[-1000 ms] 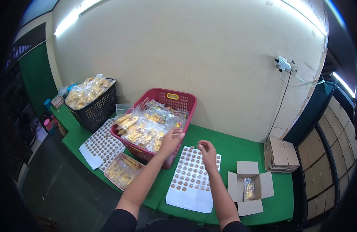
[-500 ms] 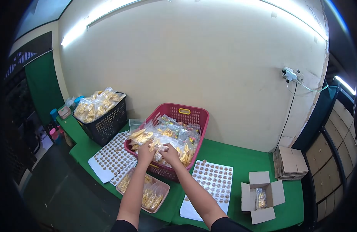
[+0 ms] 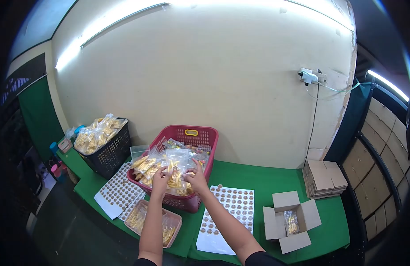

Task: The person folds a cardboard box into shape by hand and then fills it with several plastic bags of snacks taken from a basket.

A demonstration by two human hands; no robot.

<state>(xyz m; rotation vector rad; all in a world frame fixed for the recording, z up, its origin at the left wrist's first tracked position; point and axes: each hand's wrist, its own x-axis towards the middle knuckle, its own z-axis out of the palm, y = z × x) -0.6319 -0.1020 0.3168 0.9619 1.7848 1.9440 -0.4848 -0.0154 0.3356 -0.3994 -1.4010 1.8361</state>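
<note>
Between my two hands a clear plastic bag of yellow stick-like snacks [image 3: 175, 176] stands over the magenta basket [image 3: 205, 176]. My left hand [image 3: 160, 181] pinches the bag's left side, with the fingertips against the plastic. On its right side my right hand [image 3: 195, 179] grips the bag with the thumb, and the index finger points upward. More bagged snacks [image 3: 145, 165] fill the basket beneath and around my hands, and some packets farther back show coloured print. Below my left forearm lies a pink tray [image 3: 173, 241] with bags of the same snacks.
Sticker sheets [image 3: 227, 208] lie right of the basket, and more sticker sheets [image 3: 118, 190] lie left. An open cardboard box [image 3: 273, 226] holds one snack bag. Flattened cartons [image 3: 325, 175] are stacked behind it. A black basket [image 3: 109, 153] heaped with bags stands at the back left.
The view has shifted, so the table things sit farther left. My hands have moved apart, and the bag between them now shows upright with its front facing me.
</note>
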